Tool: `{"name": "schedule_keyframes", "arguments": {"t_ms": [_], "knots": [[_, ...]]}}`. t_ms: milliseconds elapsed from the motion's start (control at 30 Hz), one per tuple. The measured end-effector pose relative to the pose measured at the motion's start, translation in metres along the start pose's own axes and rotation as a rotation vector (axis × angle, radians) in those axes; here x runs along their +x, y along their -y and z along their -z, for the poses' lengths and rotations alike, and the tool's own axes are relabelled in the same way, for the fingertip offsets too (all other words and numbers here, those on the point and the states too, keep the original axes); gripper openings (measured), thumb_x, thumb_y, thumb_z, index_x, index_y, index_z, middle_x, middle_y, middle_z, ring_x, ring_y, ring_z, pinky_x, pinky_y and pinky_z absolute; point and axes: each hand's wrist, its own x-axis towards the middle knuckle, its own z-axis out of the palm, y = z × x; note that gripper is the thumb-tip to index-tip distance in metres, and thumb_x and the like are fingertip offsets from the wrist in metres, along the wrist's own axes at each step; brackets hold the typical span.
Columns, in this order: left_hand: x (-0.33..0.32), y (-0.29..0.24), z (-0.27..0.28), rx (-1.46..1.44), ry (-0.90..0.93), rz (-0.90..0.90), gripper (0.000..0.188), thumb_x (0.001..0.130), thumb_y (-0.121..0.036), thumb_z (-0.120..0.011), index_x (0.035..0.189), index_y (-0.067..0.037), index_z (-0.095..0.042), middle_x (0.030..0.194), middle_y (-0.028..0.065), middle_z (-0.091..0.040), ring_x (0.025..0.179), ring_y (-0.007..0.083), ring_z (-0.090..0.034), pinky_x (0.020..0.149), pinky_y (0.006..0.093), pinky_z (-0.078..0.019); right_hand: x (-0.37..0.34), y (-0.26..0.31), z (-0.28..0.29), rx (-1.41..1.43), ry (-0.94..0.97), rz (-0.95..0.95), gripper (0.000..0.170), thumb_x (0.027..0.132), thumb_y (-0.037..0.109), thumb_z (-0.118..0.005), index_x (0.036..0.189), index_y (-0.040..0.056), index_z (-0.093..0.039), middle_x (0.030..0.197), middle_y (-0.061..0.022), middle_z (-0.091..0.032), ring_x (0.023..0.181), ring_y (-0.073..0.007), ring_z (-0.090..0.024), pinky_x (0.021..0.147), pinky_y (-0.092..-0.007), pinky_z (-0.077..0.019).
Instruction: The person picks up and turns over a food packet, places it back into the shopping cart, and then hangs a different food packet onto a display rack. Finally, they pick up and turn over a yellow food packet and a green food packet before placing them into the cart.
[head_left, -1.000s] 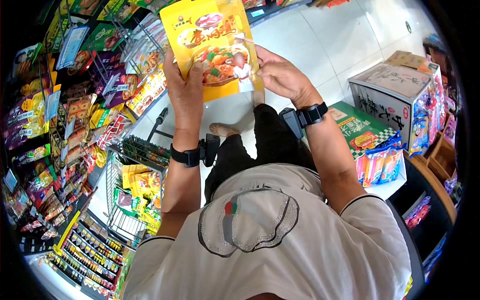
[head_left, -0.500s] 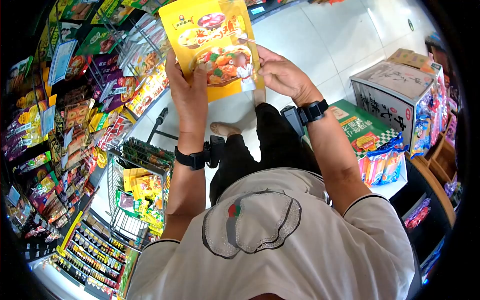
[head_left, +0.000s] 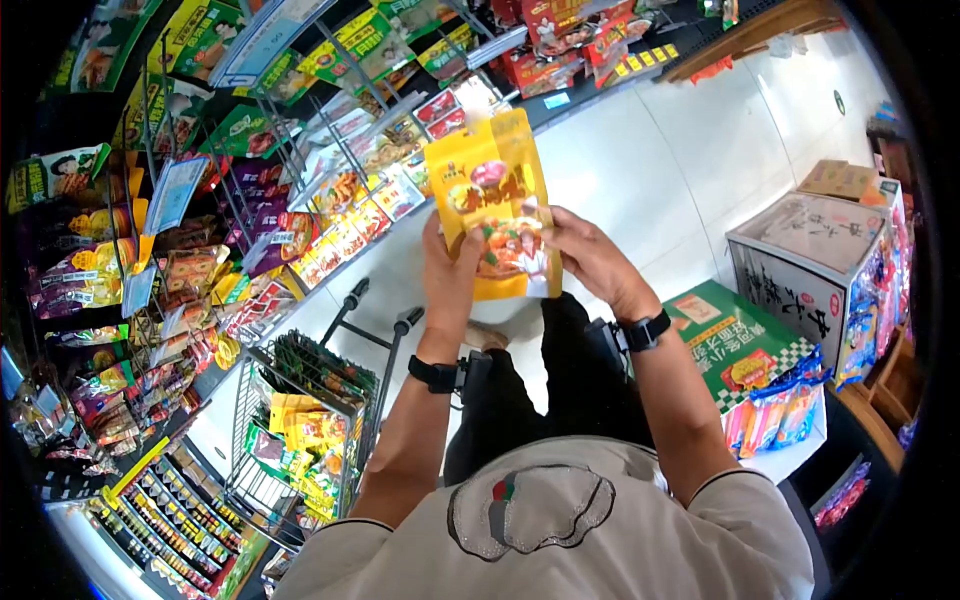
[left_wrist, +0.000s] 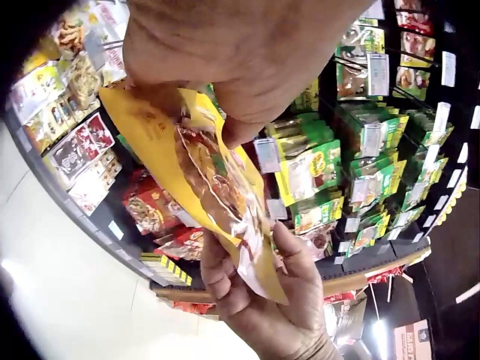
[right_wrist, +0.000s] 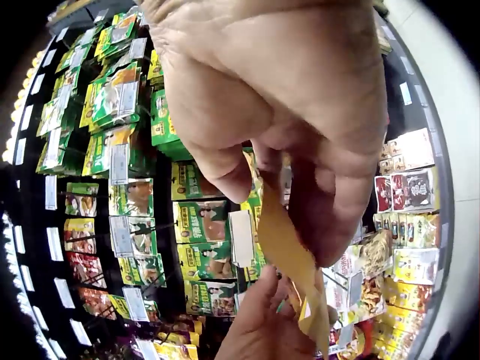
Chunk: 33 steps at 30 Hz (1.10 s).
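A yellow food pouch (head_left: pixel 497 200) with a cooked dish and a white-clad figure printed on its front is held up before the body. My left hand (head_left: pixel 452 275) grips its left edge, thumb lying over the front. On the opposite side my right hand (head_left: pixel 598 265) pinches the edge between thumb and fingers. The left wrist view has the pouch (left_wrist: pixel 210 184) slanting between both hands, its surface creased and shiny. Seen edge-on in the right wrist view, the pouch (right_wrist: pixel 289 244) hides part of the fingers behind it.
Racks of hanging packets (head_left: pixel 260 215) with price tags line the left and far side. A wire shopping cart (head_left: pixel 345 430) holding several packets stands at lower left. At the right are a green box (head_left: pixel 715 330) and a white carton (head_left: pixel 815 240) on the tiled floor (head_left: pixel 660 140).
The head view has shifted, bringing more of the far racks and the cart's handle into sight. Pouch and hands now appear lower and further right in it. Both hands keep their hold.
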Motion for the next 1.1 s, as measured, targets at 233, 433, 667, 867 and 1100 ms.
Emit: {"name": "schedule_keyframes", "arguments": {"t_ms": [233, 433, 667, 867, 1100], "knots": [[0.025, 0.044, 0.000, 0.128, -0.068, 0.122, 0.043, 0.098, -0.031, -0.058, 0.127, 0.000, -0.048, 0.105, 0.0075, -0.060, 0.090, 0.0130, -0.058, 0.075, 0.0254, -0.0493, 0.033, -0.028, 0.030, -0.190, -0.199, -0.096, 0.035, 0.096, 0.026, -0.061, 0.122, 0.0018, -0.061, 0.107, -0.0003, -0.065, 0.096, -0.0063, -0.059, 0.089, -0.0239, -0.0463], [0.048, 0.110, 0.006, -0.033, -0.064, 0.194, 0.035, 0.102, -0.034, -0.051, 0.116, -0.002, -0.052, 0.101, 0.0049, -0.059, 0.092, 0.0118, -0.056, 0.079, 0.0270, -0.0486, 0.073, -0.054, 0.054, -0.242, -0.239, -0.034, 0.032, 0.098, 0.025, -0.059, 0.120, 0.0020, -0.062, 0.102, -0.0011, -0.066, 0.094, -0.0068, -0.059, 0.085, -0.0231, -0.0465], [0.066, 0.148, 0.014, -0.092, -0.105, 0.237, 0.036, 0.101, -0.034, -0.052, 0.121, -0.004, -0.050, 0.106, 0.0057, -0.057, 0.097, 0.0115, -0.051, 0.087, 0.0267, -0.0434, 0.110, -0.082, 0.072, -0.281, -0.224, -0.058, 0.032, 0.100, 0.024, -0.056, 0.126, 0.0068, -0.061, 0.103, -0.0002, -0.067, 0.099, -0.0072, -0.061, 0.082, -0.0239, -0.0471], [0.080, 0.162, 0.002, -0.454, 0.152, 0.350, 0.060, 0.101, -0.048, -0.045, 0.143, -0.006, -0.037, 0.129, 0.0115, -0.053, 0.113, 0.0199, -0.054, 0.096, 0.0318, -0.0473, 0.099, -0.078, 0.016, -0.720, -0.258, 0.131, 0.027, 0.096, 0.019, -0.058, 0.117, 0.0021, -0.063, 0.104, -0.0143, -0.068, 0.096, -0.0265, -0.067, 0.085, -0.0331, -0.0515], [0.061, 0.105, -0.013, -1.297, 0.444, 0.545, 0.060, 0.098, -0.051, -0.046, 0.139, -0.006, -0.042, 0.125, 0.0182, -0.057, 0.119, 0.0315, -0.053, 0.104, 0.0441, -0.0429, 0.066, -0.085, -0.018, -0.918, -0.012, 0.446, 0.025, 0.092, 0.011, -0.063, 0.115, 0.0024, -0.065, 0.122, -0.0144, -0.062, 0.110, -0.0300, -0.061, 0.095, -0.0349, -0.0467]]}}
